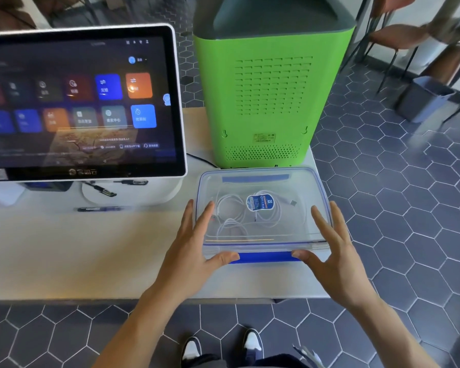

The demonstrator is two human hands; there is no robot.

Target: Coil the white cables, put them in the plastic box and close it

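Observation:
A clear plastic box (314,181) with its lid on sits on the white table, near the right end. Coiled white cables (231,213) lie inside, under a blue label on the lid. My left hand (194,240) rests on the lid's left side, fingers spread, thumb on the blue front clasp (264,256). My right hand (329,243) rests on the lid's right side, its thumb on the same clasp's other end. A second blue clasp (255,178) shows at the far edge.
A green machine (271,88) stands right behind the box. A touchscreen terminal (80,102) on a white stand fills the left, with pens (98,209) lying before it. The table (64,248) ends just right of the box. A grey bin (422,102) stands on the floor.

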